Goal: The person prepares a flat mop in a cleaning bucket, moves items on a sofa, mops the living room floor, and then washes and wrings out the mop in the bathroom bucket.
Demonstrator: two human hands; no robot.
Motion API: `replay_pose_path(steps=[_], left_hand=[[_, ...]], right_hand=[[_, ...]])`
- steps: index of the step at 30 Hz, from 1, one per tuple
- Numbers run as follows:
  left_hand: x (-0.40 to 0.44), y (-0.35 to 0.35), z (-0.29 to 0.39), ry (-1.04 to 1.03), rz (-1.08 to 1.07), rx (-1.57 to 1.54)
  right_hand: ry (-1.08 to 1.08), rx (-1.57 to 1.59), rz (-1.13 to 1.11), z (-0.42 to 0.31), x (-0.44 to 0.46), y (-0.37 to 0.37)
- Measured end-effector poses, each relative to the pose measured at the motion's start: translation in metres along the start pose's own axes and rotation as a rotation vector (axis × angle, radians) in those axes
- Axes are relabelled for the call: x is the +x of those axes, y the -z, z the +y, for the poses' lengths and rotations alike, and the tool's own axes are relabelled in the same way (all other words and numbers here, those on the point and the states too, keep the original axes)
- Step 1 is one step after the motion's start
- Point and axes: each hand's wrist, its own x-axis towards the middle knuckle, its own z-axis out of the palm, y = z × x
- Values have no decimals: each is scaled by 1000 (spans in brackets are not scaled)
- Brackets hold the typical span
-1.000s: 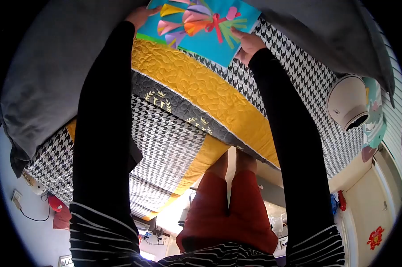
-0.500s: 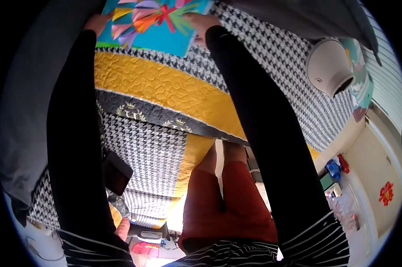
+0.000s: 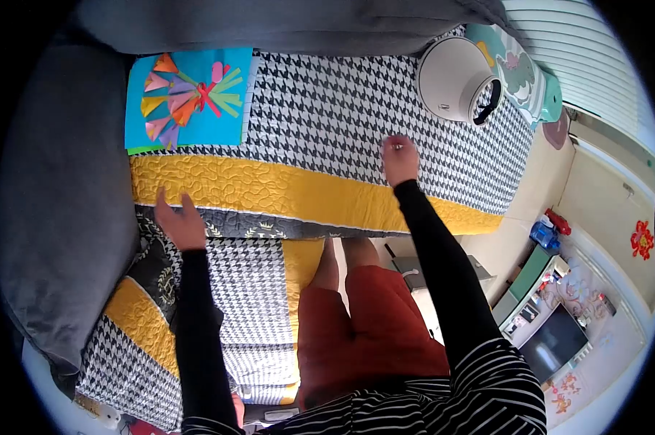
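On the houndstooth sofa cover (image 3: 327, 94) lies a blue sheet (image 3: 226, 130) with a bouquet of folded-paper flowers (image 3: 172, 101) in orange, pink, yellow and purple. Green paper stems and a red bow are part of it. My left hand (image 3: 181, 223) is open above the yellow and dark border, below the sheet and apart from it, fingers spread. Over the houndstooth cloth to the right is my right hand (image 3: 400, 161), its fingers bent and smeared by motion. Whether anything is in them I cannot make out.
A white tapered shade-like object (image 3: 454, 83) stands on the cover at the upper right, beside a green-and-white patterned item (image 3: 519, 69). Grey cushions (image 3: 67, 188) line the left and back. On the far right are a green cabinet (image 3: 523, 279) and a dark screen (image 3: 556, 344).
Both hands have let go of the blue sheet and drawn back towards me, the right one also moving right. The sheet now lies flat on the cover. The camera view has shifted.
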Motion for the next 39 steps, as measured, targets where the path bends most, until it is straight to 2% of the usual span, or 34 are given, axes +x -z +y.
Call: replay_pose_path(steps=[1, 2, 4, 6, 8, 10, 11, 13, 14, 16, 17, 18, 19, 21, 25, 28, 29, 31, 32, 33, 34, 36, 39], left_hand=[[-28, 6, 9, 133, -76, -83], [-55, 3, 1, 137, -106, -113], [-96, 16, 20, 237, -250, -134], [-136, 11, 18, 248, -259, -206], [-152, 15, 34, 324, -294, -215], [-160, 15, 48, 314, -272, -293], [-163, 14, 54, 258, -254, -252], [-160, 16, 74, 312, -235, -345], [-161, 13, 77, 301, -200, -369], [-154, 22, 97, 307, -219, -415], [-153, 24, 101, 291, -230, -409], [-154, 27, 104, 280, -242, -400], [-151, 34, 114, 269, -265, -380], [-142, 49, 134, 375, -392, -634], [-123, 59, 155, 567, -569, -1311], [-90, 66, 154, 501, -579, -1230], [-77, 65, 151, 645, -544, -1196], [-60, 38, 128, 414, -188, -654], [-46, 35, 120, 455, -63, -617], [-35, 19, 99, 427, -18, -621], [-19, 33, 102, 758, -76, -1013], [-1, 27, 83, 969, -174, -1333], [7, -8, 65, 806, -238, -1586]], right_hand=[[22, -14, 79, 7, 7, 23], [44, -28, 156, 10, 15, 47], [261, -173, 459, 19, 48, 75], [461, -327, 615, 6, 79, 97], [376, -317, 445, -3, 108, 106], [138, -318, 244, -12, 127, 110], [131, -234, 230, -7, 135, 111], [281, -318, 329, 19, 143, 108], [201, -234, 341, 13, 123, 113], [348, -269, 355, 6, 65, 129], [396, -294, 297, 18, 41, 136], [325, -314, 178, 13, 7, 149], [551, -354, 193, 25, -20, 156], [770, -292, 8, -9, -72, 172], [988, -252, -293, -90, -92, 148], [1353, -240, -390, -175, -69, 94], [1450, -247, -426, -205, -61, 75], [1557, -298, -516, -266, -51, 39], [1570, -345, -560, -295, -47, 22], [1654, -256, -563, -320, -43, 6], [1732, -169, -568, -340, -40, -9], [1758, -364, -602, -376, -27, -37], [1850, -662, -565, -413, -19, -70]])
